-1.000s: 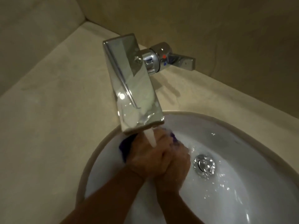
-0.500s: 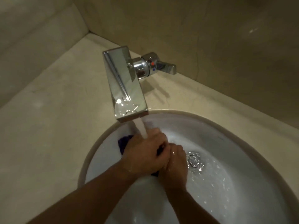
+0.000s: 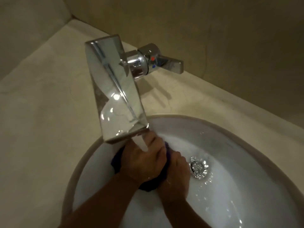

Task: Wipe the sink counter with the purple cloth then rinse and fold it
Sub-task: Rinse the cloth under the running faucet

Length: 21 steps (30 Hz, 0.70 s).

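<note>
View: head
Cloth (image 3: 117, 160): purple and bunched up, held between both hands inside the sink, right under the water. Bits of it show left of the left hand, below the wrists and between the two hands.
Left hand (image 3: 141, 162): fingers curled tight round the cloth. The stream lands on its knuckles.
Right hand (image 3: 177, 168): pressed against the left, fingers curled into the cloth. The fingertips are hidden.
Water (image 3: 141, 143): running in a flat white sheet from the faucet.
Faucet (image 3: 115, 89): boxy chrome spout reaching over the sink's back rim.
Lever (image 3: 171, 64): sticks out to the right, beside a red and a blue dot.
Sink (image 3: 243, 162): white round bowl, wet.
Drain (image 3: 199, 167): chrome, just right of the right hand.
Counter (image 3: 41, 112): beige, all round the sink.
</note>
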### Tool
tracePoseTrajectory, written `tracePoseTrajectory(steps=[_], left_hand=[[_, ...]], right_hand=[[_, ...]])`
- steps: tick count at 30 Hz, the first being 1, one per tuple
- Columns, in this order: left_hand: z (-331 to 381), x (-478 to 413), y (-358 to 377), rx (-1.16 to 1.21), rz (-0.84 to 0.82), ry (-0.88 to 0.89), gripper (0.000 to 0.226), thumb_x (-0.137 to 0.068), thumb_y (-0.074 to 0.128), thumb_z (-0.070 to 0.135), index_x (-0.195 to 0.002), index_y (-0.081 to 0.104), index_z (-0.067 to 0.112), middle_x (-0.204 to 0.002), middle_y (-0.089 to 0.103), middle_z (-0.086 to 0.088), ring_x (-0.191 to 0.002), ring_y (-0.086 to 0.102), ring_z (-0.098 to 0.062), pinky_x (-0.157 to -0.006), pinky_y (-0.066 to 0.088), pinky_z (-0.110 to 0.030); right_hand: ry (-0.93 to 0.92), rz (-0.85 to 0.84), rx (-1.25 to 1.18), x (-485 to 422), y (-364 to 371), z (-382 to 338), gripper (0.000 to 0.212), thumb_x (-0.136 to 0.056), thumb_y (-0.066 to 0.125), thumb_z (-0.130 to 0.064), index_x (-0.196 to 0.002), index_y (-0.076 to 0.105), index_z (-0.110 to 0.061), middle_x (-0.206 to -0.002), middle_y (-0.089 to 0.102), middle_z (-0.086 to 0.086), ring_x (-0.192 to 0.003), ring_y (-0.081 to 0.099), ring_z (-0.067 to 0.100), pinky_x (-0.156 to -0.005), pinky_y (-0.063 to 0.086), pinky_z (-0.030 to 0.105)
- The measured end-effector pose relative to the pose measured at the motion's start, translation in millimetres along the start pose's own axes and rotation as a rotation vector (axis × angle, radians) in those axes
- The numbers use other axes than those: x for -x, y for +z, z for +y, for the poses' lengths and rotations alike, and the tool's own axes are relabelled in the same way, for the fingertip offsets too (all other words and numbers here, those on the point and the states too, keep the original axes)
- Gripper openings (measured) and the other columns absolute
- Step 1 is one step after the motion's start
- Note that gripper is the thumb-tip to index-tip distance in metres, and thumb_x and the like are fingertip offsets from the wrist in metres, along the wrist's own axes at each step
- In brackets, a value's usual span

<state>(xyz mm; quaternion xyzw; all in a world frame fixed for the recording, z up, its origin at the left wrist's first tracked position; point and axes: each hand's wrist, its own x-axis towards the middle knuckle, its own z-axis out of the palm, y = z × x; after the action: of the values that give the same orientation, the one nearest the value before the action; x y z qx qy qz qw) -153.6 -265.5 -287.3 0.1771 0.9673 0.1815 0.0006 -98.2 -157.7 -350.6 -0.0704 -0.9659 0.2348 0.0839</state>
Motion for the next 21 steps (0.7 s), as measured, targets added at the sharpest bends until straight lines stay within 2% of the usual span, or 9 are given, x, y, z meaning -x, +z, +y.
tracePoseTrajectory(steps=[3,4,6,8,10,12,15,18,21], left_hand=[[1,-14,3,0.015,-0.018,0.140,0.029,-0.090,0.042,0.032,-0.081,0.062,0.012,-0.089,0.061,-0.009,-0.081,0.056,-0.030,-0.076,0.050,-0.045],[1,-17,3,-0.018,0.003,0.186,0.028,-0.090,0.044,0.031,-0.083,0.063,0.013,-0.090,0.062,-0.008,-0.082,0.056,-0.029,-0.078,0.049,-0.043],[-1,-18,4,-0.055,-0.004,0.223,0.026,-0.090,0.046,0.032,-0.087,0.065,0.015,-0.092,0.063,-0.006,-0.084,0.057,-0.026,-0.079,0.047,-0.041],[1,-19,2,-0.009,-0.048,0.185,0.028,-0.090,0.045,0.033,-0.095,0.066,0.015,-0.098,0.062,-0.005,-0.088,0.056,-0.025,-0.081,0.047,-0.040],[3,-21,-1,0.027,-0.092,0.145,0.032,-0.089,0.042,0.035,-0.102,0.064,0.016,-0.101,0.062,-0.004,-0.090,0.056,-0.023,-0.082,0.048,-0.038],[7,-16,-11,0.045,-0.109,0.072,0.033,-0.091,0.041,0.040,-0.108,0.061,0.019,-0.103,0.060,-0.001,-0.091,0.056,-0.020,-0.082,0.048,-0.038],[2,18,-29,-0.081,-0.101,-0.089,0.044,-0.095,0.040,0.053,-0.116,0.063,0.021,-0.109,0.064,-0.002,-0.097,0.059,-0.022,-0.084,0.048,-0.039],[-1,51,-35,-0.165,-0.147,-0.246,0.050,-0.090,0.047,0.054,-0.110,0.069,0.014,-0.102,0.066,-0.010,-0.091,0.060,-0.029,-0.077,0.046,-0.040],[-1,45,-30,-0.143,-0.151,-0.296,0.046,-0.090,0.042,0.050,-0.094,0.070,0.014,-0.088,0.065,-0.007,-0.081,0.062,-0.029,-0.074,0.047,-0.040]], right_hand=[[0.042,0.102,-0.067,-5,-5,-1,0.037,-0.065,0.076,-0.017,-0.092,0.052,-0.018,-0.071,0.058,0.007,-0.058,0.057,0.031,-0.053,0.048,0.036],[0.065,0.111,-0.081,-6,-6,-1,0.038,-0.065,0.079,-0.018,-0.092,0.053,-0.017,-0.072,0.059,0.007,-0.059,0.058,0.032,-0.053,0.049,0.037],[0.082,0.094,-0.061,-4,-6,-1,0.053,-0.054,0.090,-0.013,-0.092,0.054,-0.016,-0.073,0.059,0.008,-0.059,0.058,0.032,-0.054,0.050,0.036],[0.117,0.049,-0.118,-4,-9,-1,0.060,-0.054,0.090,-0.009,-0.096,0.049,-0.020,-0.077,0.059,0.008,-0.063,0.059,0.033,-0.055,0.053,0.037],[0.210,0.011,-0.177,-4,-11,-4,0.047,-0.067,0.083,-0.012,-0.098,0.051,-0.022,-0.082,0.058,0.005,-0.068,0.060,0.032,-0.058,0.053,0.038],[0.206,0.035,-0.136,-4,-10,-4,0.033,-0.071,0.081,-0.017,-0.093,0.058,-0.018,-0.078,0.059,0.004,-0.066,0.059,0.029,-0.057,0.052,0.035],[0.266,-0.001,-0.172,-6,-11,-9,0.029,-0.075,0.081,-0.029,-0.094,0.063,-0.017,-0.080,0.062,0.001,-0.070,0.060,0.025,-0.060,0.048,0.031],[0.240,-0.029,-0.180,-4,-13,-9,0.029,-0.079,0.077,-0.028,-0.097,0.059,-0.015,-0.082,0.062,0.004,-0.072,0.059,0.027,-0.060,0.051,0.038],[0.229,-0.048,-0.174,-3,-13,-11,0.031,-0.076,0.079,-0.023,-0.097,0.057,-0.014,-0.082,0.061,0.006,-0.070,0.057,0.029,-0.058,0.050,0.040]])
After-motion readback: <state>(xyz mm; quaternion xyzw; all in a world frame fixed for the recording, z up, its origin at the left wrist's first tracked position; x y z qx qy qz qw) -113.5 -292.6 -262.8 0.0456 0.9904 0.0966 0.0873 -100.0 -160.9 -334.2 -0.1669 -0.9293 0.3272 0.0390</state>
